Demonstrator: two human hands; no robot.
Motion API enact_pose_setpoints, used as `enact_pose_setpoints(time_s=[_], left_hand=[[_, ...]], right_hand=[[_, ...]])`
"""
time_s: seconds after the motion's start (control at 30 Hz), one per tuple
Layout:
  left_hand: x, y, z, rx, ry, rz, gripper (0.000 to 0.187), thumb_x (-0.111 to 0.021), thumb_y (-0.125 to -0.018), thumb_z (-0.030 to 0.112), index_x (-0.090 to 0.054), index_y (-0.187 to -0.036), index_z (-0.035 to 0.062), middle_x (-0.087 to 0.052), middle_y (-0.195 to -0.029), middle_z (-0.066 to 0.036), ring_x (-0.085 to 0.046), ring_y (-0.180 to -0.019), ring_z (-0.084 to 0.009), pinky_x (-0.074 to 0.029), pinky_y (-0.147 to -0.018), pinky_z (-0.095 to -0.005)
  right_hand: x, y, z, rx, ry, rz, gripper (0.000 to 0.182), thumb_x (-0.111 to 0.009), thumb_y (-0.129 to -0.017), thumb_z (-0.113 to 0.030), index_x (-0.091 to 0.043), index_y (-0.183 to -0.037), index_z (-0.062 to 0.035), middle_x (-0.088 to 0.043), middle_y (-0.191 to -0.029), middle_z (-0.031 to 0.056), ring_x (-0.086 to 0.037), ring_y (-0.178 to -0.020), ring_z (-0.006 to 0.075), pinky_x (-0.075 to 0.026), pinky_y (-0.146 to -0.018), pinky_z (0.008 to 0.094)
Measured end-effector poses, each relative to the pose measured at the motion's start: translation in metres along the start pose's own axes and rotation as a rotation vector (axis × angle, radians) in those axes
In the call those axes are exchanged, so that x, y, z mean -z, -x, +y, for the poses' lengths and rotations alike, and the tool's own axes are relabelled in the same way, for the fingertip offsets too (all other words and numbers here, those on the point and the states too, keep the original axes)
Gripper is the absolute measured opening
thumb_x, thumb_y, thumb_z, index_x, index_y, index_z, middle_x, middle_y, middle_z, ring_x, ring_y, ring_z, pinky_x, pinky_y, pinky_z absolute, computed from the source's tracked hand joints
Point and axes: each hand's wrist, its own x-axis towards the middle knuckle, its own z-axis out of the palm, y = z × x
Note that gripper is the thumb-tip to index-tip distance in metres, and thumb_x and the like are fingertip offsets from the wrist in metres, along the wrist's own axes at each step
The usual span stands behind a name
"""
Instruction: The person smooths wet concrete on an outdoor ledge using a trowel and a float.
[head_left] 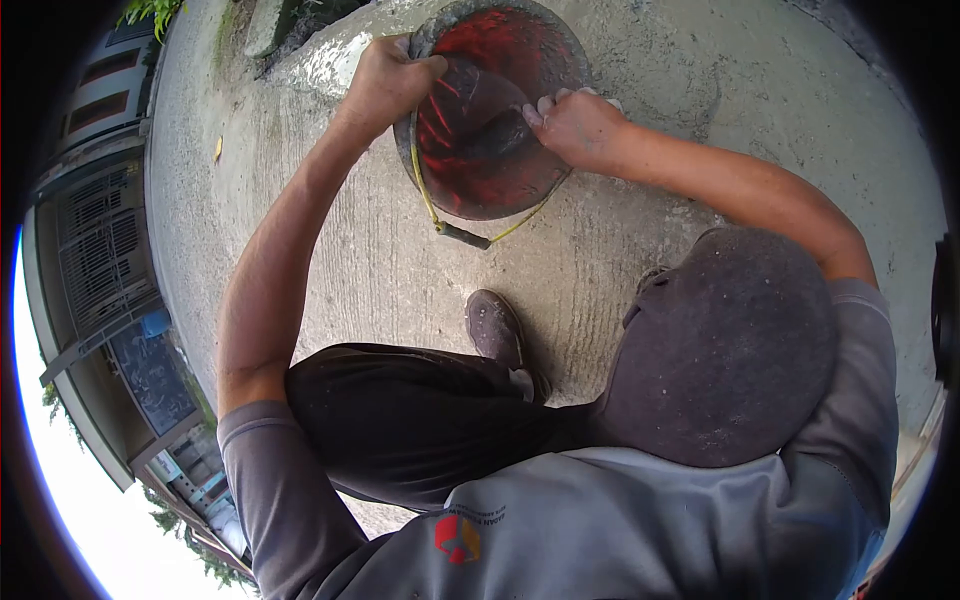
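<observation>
A dark bucket [500,205] with a red-streaked inside is tipped so that its mouth faces me. My left hand [393,82] is closed over its left rim, thumb toward the inside. At the right side of the mouth is my right hand [575,128], its fingers curled and smeared with grey. A dark grey, smooth-edged shape shows inside the bucket beside those fingers. Whether the right hand grips it, I cannot make out. The yellow wire handle with its dark grip [463,236] hangs down over the near side.
Rough grooved concrete [370,240] lies under the bucket, with wet grey cement [650,60] behind and to the right. My shoe [496,328] and bent knees are close below. A concrete block [268,27] is at upper left; buildings stand along the left edge.
</observation>
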Motion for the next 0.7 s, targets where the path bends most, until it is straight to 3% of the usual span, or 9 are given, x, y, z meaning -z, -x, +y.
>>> enact_pose_setpoints(time_s=[0.1,0.2,0.3,0.4,0.5,0.7], left_hand=[[-0.002,-0.002,0.008,-0.028,0.018,0.004,0.021,-0.065,-0.078,0.016,-0.068,-0.081,-0.0048,-0.066,-0.065,-0.007,-0.062,-0.062,-0.012,-0.051,-0.06,-0.0319],[-0.011,-0.014,-0.005,-0.055,0.017,0.038,0.021,-0.065,-0.077,0.016,-0.068,-0.078,-0.0046,-0.066,-0.063,-0.007,-0.061,-0.06,-0.0114,-0.051,-0.059,-0.0319],[-0.011,-0.013,0.001,-0.083,0.036,0.078,0.021,-0.065,-0.076,0.016,-0.067,-0.076,-0.0049,-0.065,-0.061,-0.008,-0.062,-0.06,-0.0122,-0.051,-0.058,-0.0326],[-0.011,-0.011,0.006,-0.034,0.026,0.073,0.023,-0.065,-0.075,0.018,-0.067,-0.077,-0.0053,-0.065,-0.06,-0.012,-0.064,-0.059,-0.0157,-0.051,-0.058,-0.0343],[-0.022,-0.004,0.023,-0.043,-0.126,0.091,0.026,-0.064,-0.074,0.019,-0.066,-0.076,-0.0061,-0.065,-0.061,-0.018,-0.068,-0.06,-0.0244,-0.053,-0.059,-0.038],[-0.038,-0.012,0.024,-0.078,-0.145,0.119,0.027,-0.064,-0.072,0.021,-0.067,-0.075,-0.0057,-0.065,-0.065,-0.024,-0.069,-0.066,-0.0365,-0.054,-0.063,-0.0433]], right_hand=[[0.024,-0.018,0.019,-0.196,0.03,0.206,0.052,-0.056,-0.084,-0.013,-0.053,-0.134,0.0017,-0.064,-0.088,0.011,-0.066,-0.077,0.0236,-0.055,-0.059,0.034],[0.017,-0.032,0.024,-0.283,0.05,0.228,0.048,-0.061,-0.082,-0.015,-0.058,-0.125,0.0056,-0.067,-0.088,0.0134,-0.068,-0.076,0.0274,-0.056,-0.061,0.037],[-0.003,-0.025,0.006,-0.32,0.033,0.091,0.041,-0.06,-0.082,-0.016,-0.062,-0.117,0.0055,-0.069,-0.087,0.0143,-0.07,-0.078,0.0278,-0.057,-0.062,0.0365],[0.01,-0.008,0.01,-0.221,-0.272,-0.12,0.03,-0.059,-0.083,-0.016,-0.069,-0.105,0.0017,-0.071,-0.088,0.015,-0.071,-0.082,0.0281,-0.058,-0.066,0.0381],[0.02,-0.011,0.02,-0.379,-0.227,0.029,0.022,-0.058,-0.083,-0.015,-0.073,-0.093,-0.0033,-0.073,-0.092,0.0148,-0.072,-0.086,0.029,-0.058,-0.071,0.041],[0.019,-0.026,0.043,-0.386,-0.463,-0.169,0.022,-0.062,-0.081,-0.017,-0.073,-0.093,-0.0019,-0.072,-0.095,0.019,-0.071,-0.09,0.0344,-0.057,-0.074,0.045]])
